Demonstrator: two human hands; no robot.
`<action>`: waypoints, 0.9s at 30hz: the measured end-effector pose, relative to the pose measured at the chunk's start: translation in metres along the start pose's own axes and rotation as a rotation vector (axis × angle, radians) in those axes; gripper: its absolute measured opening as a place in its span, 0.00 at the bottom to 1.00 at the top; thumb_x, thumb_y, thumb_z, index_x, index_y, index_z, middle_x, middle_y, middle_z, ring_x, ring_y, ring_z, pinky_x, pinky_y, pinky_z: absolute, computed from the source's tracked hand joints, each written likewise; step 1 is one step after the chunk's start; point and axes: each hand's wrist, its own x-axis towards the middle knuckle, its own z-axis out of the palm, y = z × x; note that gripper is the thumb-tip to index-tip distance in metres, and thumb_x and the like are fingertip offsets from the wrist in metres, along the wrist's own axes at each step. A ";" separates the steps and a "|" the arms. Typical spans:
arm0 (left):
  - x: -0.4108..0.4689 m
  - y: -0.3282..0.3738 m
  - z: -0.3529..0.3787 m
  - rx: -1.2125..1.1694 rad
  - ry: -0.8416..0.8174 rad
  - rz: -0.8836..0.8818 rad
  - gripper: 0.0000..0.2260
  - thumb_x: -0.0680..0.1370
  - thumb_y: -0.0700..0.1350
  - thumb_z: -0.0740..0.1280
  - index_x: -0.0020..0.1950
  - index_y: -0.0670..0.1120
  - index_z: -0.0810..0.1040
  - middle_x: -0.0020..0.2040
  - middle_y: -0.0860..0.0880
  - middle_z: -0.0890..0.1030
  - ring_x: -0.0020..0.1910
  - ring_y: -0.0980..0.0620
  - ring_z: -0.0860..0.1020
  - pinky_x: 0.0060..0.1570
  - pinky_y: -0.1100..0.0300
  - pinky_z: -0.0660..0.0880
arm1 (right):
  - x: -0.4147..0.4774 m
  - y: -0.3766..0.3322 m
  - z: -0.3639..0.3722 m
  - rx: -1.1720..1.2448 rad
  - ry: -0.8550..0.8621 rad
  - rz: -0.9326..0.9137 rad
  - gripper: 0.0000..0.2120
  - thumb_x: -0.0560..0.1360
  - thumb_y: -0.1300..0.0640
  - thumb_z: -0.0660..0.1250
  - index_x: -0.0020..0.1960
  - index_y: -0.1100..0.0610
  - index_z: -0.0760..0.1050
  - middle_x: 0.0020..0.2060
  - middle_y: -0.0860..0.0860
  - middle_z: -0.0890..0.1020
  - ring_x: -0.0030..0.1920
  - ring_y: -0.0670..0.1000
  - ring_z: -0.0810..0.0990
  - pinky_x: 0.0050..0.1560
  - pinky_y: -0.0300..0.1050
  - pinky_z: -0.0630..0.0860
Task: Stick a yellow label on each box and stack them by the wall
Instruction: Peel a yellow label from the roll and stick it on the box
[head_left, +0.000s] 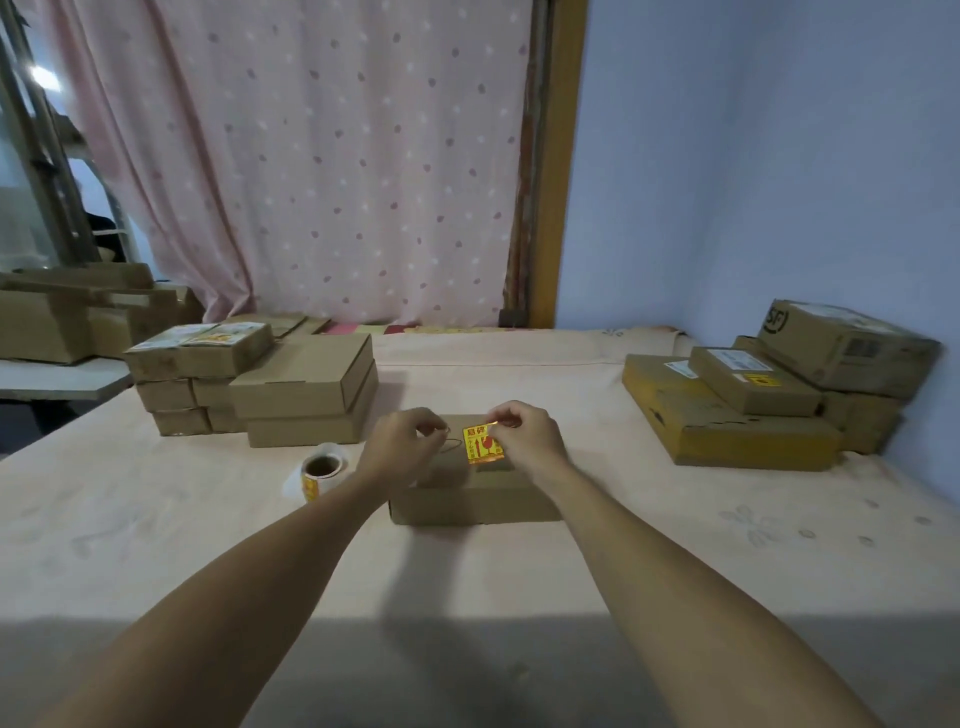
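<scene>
Left hand (402, 441), right hand (524, 439): curled, close together.

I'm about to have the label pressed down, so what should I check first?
1. Label held: the right hand pinches its upper corner. Ok.
2. Label over the box top, roughly centred. Ok.
3. Label already flat on the lid: cannot tell.
4. Left hand free to smooth: its fingers are pinched together, perhaps on something thin. Cannot tell.
5. Roll out of the way, apart to the left of the box. Ok.
6. Stack on the right has bare tops for another box. Ok.
</scene>
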 end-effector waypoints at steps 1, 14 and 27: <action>0.002 0.005 0.010 0.009 -0.019 0.011 0.05 0.77 0.46 0.71 0.50 0.50 0.85 0.44 0.55 0.84 0.46 0.55 0.79 0.43 0.59 0.74 | 0.001 0.005 -0.007 -0.022 0.012 0.011 0.10 0.75 0.64 0.70 0.44 0.50 0.82 0.44 0.46 0.84 0.47 0.46 0.82 0.44 0.36 0.77; 0.008 0.026 0.073 0.160 -0.171 0.150 0.11 0.76 0.49 0.70 0.58 0.53 0.83 0.48 0.54 0.80 0.54 0.51 0.75 0.48 0.54 0.74 | 0.014 0.047 -0.036 -0.146 0.061 0.113 0.07 0.74 0.59 0.71 0.42 0.47 0.79 0.42 0.43 0.81 0.49 0.47 0.80 0.48 0.47 0.81; 0.011 0.034 0.085 0.189 -0.190 0.120 0.11 0.78 0.51 0.68 0.57 0.52 0.85 0.49 0.50 0.75 0.55 0.50 0.73 0.45 0.57 0.70 | 0.010 0.058 -0.032 -0.495 0.061 -0.105 0.09 0.78 0.56 0.66 0.55 0.48 0.82 0.55 0.48 0.79 0.59 0.50 0.74 0.56 0.50 0.77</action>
